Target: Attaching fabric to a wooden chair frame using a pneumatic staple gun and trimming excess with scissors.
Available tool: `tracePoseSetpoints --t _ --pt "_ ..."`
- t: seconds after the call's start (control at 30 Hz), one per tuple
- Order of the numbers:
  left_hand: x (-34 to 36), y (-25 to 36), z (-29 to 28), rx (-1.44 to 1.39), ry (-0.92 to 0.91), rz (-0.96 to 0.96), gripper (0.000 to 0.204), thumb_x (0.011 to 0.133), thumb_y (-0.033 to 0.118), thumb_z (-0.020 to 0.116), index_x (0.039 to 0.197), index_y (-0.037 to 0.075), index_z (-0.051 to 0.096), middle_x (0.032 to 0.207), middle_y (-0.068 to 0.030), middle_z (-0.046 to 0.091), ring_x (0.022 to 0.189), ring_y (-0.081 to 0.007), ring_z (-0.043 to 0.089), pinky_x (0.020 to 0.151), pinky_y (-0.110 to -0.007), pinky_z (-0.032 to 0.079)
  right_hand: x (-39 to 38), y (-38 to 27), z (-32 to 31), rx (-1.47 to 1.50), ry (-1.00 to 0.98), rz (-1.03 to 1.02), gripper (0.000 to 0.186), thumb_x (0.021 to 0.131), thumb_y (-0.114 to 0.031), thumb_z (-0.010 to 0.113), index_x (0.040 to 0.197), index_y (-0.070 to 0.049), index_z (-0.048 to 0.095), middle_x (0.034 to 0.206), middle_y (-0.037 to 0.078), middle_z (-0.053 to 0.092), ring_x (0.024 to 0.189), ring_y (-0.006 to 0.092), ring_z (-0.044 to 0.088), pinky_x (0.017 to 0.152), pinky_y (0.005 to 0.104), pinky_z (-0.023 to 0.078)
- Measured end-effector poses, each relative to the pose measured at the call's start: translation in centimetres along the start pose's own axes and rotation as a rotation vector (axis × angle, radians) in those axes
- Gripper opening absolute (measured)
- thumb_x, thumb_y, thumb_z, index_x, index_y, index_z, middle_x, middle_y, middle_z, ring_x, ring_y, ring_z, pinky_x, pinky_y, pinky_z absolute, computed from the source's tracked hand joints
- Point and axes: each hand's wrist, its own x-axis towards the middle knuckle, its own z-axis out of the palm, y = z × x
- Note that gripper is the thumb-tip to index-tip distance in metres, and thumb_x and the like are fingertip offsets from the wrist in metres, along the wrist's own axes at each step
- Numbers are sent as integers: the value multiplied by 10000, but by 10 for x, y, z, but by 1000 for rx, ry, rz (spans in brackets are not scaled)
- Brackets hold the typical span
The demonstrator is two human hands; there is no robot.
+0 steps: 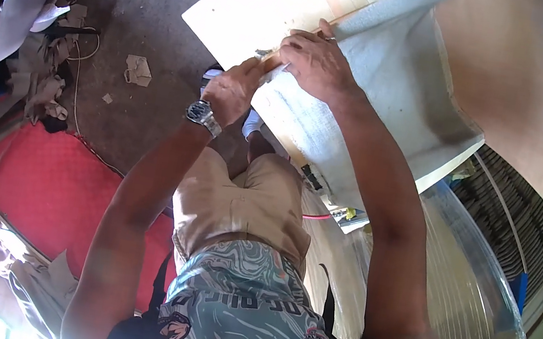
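Observation:
A pale, thin wooden board lies in front of me, partly covered by a grey fabric sheet with a lighter, whitish stretch near my hands. My left hand, with a metal watch on its wrist, is closed at the near-left edge of the board; what its fingers pinch is hidden. Just to the right, my right hand has its fingers curled down on the fabric's edge over the bare wood. The fingertips of both hands nearly meet. A small dark mark shows on the wood beside them.
A large tan sheet stands at the far right. Below it are a stack of dark layered pieces and a clear-wrapped bundle. Red material lies at left, near a cable and scraps on the floor.

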Motion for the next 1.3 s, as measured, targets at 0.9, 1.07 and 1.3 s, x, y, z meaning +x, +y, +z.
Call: tracePoseSetpoints --t 0.9,1.07,1.3 --pt "79 -44 -42 -134 -650 260 566 962 585 671 1123 44 713 919 -184 745 851 -355 710 778 -448 545 39 -15 17 127 -238 408 60 792 -144 698 848 -129 713 850 81 730 899 277 733 887 438 565" --pt "81 -36 -45 -147 -727 236 372 1048 465 591 1084 158 796 1004 -115 760 816 -330 720 735 -427 569 -85 -38 35 60 611 546 272 849 -157 729 1121 -148 713 1231 88 673 1309 290 567 1167 504 381" --pt "65 -8 -56 383 -555 385 307 1059 404 566 1068 179 774 977 -99 720 822 -316 705 696 -460 575 -346 -35 56 -58 617 1716 726 893 -453 750 1391 16 508 1306 292 628 1232 458 609 1071 534 462"
